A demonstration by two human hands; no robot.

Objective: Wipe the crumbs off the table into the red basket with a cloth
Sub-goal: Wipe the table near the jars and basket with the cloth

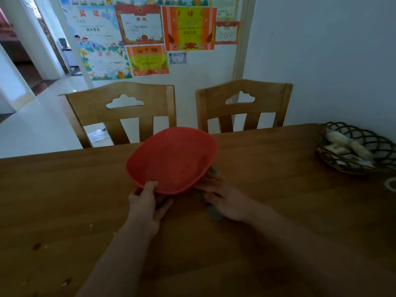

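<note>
We see the red basket (pixel 171 159) held tilted above the middle of the wooden table (pixel 267 189), toward its far edge. Its open side faces us and its near rim dips low, close to the tabletop; its long axis runs roughly left to right, parallel to the far edge. A few pale crumbs (pixel 184 168) cling to its inner face.

Our left hand (pixel 145 202) grips the near-left rim, thumb over the edge and inside the basket, fingers below. Our right hand (pixel 222 198) lies on a grey cloth (pixel 214 213) just under the near-right rim, fingers bent onto the fabric; whether it pinches or only presses, we cannot tell. The two hands are apart, either side of the basket's low rim.

A few specks (pixel 91 225) lie near the table's left edge. A woven wicker basket (pixel 353 151) with pale contents sits at the far right corner. Two wooden chairs (pixel 122 112) stand behind the far edge. Certificates (pixel 188 28) with Chinese characters cover the wall, too blurred to read reliably.
</note>
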